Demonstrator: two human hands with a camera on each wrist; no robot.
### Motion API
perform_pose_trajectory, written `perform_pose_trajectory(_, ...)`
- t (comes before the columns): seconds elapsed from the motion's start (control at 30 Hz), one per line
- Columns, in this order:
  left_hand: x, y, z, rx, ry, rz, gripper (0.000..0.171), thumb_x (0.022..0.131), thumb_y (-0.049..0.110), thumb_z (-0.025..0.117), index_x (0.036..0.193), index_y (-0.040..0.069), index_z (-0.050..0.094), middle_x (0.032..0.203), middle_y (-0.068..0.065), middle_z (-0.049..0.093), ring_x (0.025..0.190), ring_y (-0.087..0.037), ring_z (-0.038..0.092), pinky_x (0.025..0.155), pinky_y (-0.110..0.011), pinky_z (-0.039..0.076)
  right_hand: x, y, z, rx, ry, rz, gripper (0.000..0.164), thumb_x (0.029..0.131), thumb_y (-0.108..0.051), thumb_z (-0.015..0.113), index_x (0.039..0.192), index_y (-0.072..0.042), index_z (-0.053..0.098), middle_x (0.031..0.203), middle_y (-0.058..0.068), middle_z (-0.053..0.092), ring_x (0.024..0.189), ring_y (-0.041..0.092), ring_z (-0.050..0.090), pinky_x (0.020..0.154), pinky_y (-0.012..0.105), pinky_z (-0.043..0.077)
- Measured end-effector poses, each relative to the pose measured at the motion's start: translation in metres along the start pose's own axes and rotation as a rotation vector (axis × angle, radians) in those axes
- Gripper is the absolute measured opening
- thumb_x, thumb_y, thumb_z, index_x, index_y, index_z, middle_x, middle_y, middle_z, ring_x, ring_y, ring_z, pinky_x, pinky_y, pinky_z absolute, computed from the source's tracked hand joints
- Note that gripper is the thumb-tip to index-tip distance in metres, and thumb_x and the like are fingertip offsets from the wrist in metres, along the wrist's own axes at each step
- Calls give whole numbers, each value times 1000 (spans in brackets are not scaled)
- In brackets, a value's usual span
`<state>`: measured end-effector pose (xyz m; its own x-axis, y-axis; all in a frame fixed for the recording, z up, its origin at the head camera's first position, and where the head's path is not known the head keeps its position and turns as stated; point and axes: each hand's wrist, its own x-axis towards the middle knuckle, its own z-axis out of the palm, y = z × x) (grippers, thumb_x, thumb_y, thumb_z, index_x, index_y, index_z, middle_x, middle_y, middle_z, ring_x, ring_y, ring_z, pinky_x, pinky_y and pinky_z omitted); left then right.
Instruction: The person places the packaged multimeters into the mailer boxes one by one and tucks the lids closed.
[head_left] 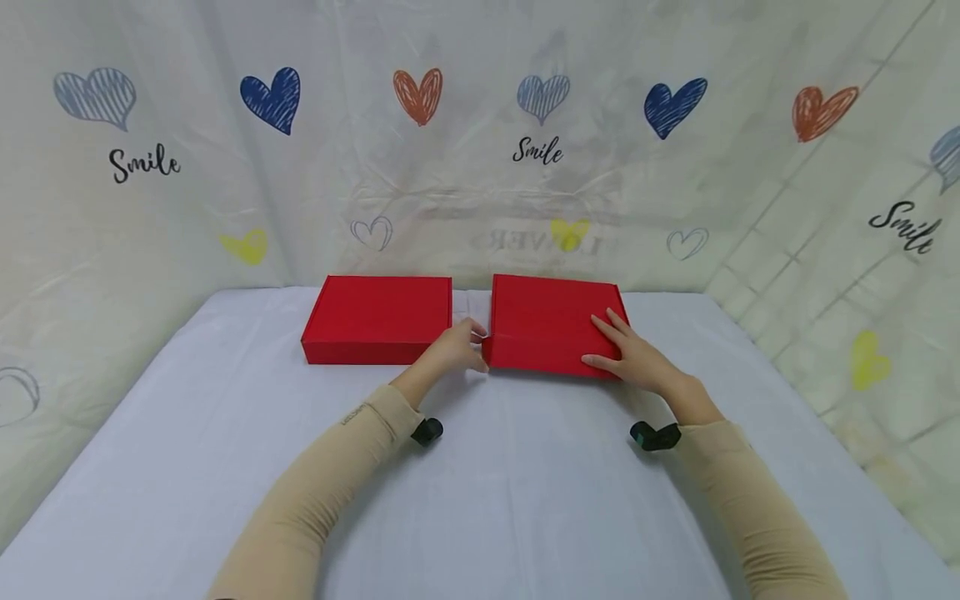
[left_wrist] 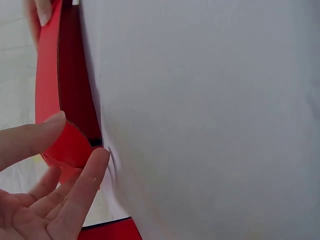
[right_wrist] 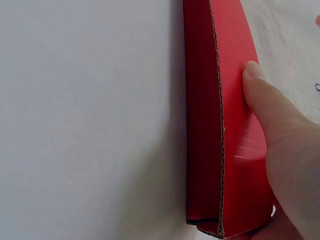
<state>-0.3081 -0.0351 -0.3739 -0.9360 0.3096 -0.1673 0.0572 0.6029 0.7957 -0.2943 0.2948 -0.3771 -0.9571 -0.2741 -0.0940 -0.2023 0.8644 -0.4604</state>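
Two red cardboard boxes lie at the far side of the table in the head view. The right box (head_left: pixel 555 321) has its lid lowered, with the front flap sticking out past the front wall. My left hand (head_left: pixel 456 348) is at this box's left front corner; its thumb and fingers touch around a small side tab (left_wrist: pixel 75 142), their tips apart. My right hand (head_left: pixel 637 357) rests on the right part of the lid with fingers spread, the thumb (right_wrist: pixel 265 90) lying on the red surface. The lid's raw corrugated edge shows in both wrist views.
The left box (head_left: pixel 378 312) lies closed beside the right one, with a narrow gap between. A white cloth (head_left: pixel 510 492) covers the table. Behind stands a pale curtain (head_left: pixel 472 183) printed with hearts and words. Dark wrist cameras hang under both sleeves.
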Motion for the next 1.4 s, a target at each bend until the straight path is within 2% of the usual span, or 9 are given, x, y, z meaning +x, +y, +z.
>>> perform_pose_trajectory(0.17, 3, 1, 4, 78, 13, 47, 56, 83, -1, 81, 131, 1, 52, 137, -17, 59, 122, -31, 57, 96, -40, 54, -1, -2, 1, -4, 10, 2, 92, 98, -50, 65, 165, -13, 15, 170, 20, -2, 149, 54, 11, 110, 71, 30)
perform_pose_trajectory(0.37, 4, 0, 8, 154, 36, 59, 52, 83, 2, 82, 127, 1, 54, 132, -16, 61, 112, -28, 60, 93, -40, 54, 0, -2, 2, -8, 9, -1, 92, 98, -49, 66, 165, -12, 16, 170, 21, -1, 149, 54, 12, 110, 71, 30)
perform_pose_trajectory(0.73, -2, 3, 7, 221, -6, 67, 56, 89, 10, 81, 135, 2, 51, 137, -14, 59, 120, -27, 58, 100, -39, 52, 1, -1, 2, 4, 22, 3, 92, 97, -49, 66, 165, -12, 17, 170, 21, 0, 150, 54, 11, 111, 71, 29)
perform_pose_trajectory(0.9, -4, 3, 4, 200, -33, 79, 59, 91, 13, 80, 138, 1, 46, 138, -16, 59, 121, -29, 58, 99, -40, 52, 0, -2, 0, 7, 16, -2, 92, 97, -49, 66, 165, -11, 18, 170, 21, 0, 149, 54, 11, 111, 72, 28)
perform_pose_trajectory(1.03, -5, 3, -2, 179, -83, 82, 57, 93, 16, 77, 139, 2, 45, 138, -16, 59, 120, -29, 60, 98, -40, 52, 0, -2, -2, 14, 5, -18, 91, 98, -48, 66, 164, -10, 18, 170, 22, 0, 149, 56, 11, 111, 72, 28)
perform_pose_trajectory(1.3, -6, 0, -8, 84, -155, 77, 55, 97, 16, 73, 140, 0, 43, 133, -17, 62, 100, -23, 68, 94, -38, 53, 0, -2, -6, 20, -17, -23, 91, 98, -49, 65, 164, -8, 19, 169, 23, 0, 149, 57, 10, 111, 72, 28)
perform_pose_trajectory(1.4, -7, 1, -7, 55, -158, 76, 55, 98, 16, 71, 141, -1, 42, 132, -18, 63, 100, -24, 68, 93, -38, 53, 0, -2, -7, 19, -29, -15, 91, 97, -49, 66, 164, -8, 19, 169, 23, 0, 149, 57, 10, 110, 71, 30)
